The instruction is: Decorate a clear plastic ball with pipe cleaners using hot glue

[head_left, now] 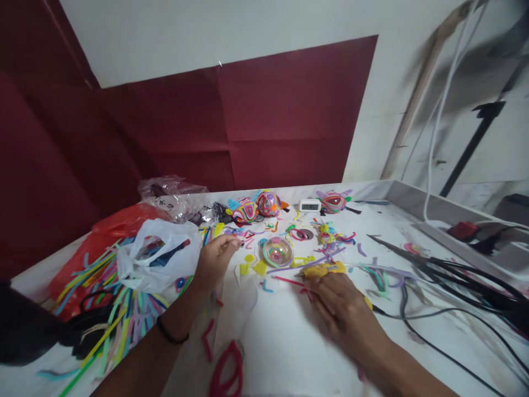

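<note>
My left hand (pixel 217 258) is closed in a pinch, with a tiny dark piece just visible at its fingertips. On the table in front of it sits a small clear bowl-shaped piece (pixel 278 252) lined with coloured rings. My right hand (pixel 336 303) is wrapped around a yellow glue gun (pixel 316 271), its cord trailing off to the right. A pink pipe cleaner strip (pixel 289 280) and a long purple strip (pixel 285 269) lie by the glue gun's tip. Yellow cut pieces (pixel 259 268) rest between my hands.
Finished colourful fish-like balls (pixel 269 204) and a white digital clock (pixel 309 205) stand at the back. Left are a white plastic bag (pixel 157 256) and many pipe cleaners (pixel 134 314). Large scissors (pixel 407 255) and black cables (pixel 446 314) occupy the right. A red loop (pixel 227 369) lies in front.
</note>
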{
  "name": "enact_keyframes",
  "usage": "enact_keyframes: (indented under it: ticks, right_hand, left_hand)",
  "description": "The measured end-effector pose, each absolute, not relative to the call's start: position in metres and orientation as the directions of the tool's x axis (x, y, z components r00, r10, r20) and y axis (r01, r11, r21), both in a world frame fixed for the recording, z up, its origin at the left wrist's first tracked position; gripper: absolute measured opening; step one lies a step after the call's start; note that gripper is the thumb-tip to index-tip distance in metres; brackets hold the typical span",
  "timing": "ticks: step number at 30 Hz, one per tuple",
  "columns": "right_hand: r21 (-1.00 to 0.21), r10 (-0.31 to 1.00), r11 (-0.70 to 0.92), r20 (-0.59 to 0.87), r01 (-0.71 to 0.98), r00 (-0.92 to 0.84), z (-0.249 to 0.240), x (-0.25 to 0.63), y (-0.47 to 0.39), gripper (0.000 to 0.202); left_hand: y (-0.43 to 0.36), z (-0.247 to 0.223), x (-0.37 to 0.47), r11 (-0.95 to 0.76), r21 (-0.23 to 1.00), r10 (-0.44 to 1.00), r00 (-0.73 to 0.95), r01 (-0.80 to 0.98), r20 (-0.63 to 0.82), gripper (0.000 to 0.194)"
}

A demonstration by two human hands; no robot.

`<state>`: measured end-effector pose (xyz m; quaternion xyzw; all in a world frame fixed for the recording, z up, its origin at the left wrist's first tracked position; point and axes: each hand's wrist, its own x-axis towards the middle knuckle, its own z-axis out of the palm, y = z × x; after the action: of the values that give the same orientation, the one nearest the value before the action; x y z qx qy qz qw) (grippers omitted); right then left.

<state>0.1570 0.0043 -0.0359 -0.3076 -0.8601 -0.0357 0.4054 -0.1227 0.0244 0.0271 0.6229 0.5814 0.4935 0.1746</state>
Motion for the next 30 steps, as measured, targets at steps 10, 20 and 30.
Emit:
enact_keyframes:
  ticks: [10,20,30]
  right_hand:
    - [0.001,0.359,0.865,0.696,0.501,-0.622,-0.037,0.138,-0.011,0.020]
    - [-0.039,0.360,0.884,0.693,0.466,-0.625,-0.034,0.135,-0.017,0.018]
    - [-0.250,0.505,0.828,0.720,0.502,-0.476,-0.020,0.148,-0.002,0.017]
  left_hand:
    - [0.007,0.024,-0.125,-0.213,0.772,0.945,-0.075,0.598,0.319,0.019]
    - [0.017,0.063,-0.114,-0.228,0.648,0.974,0.172,0.726,0.150,0.025]
    - [0.089,0.038,-0.088,-0.233,0.563,0.972,0.214,0.793,0.102,0.079]
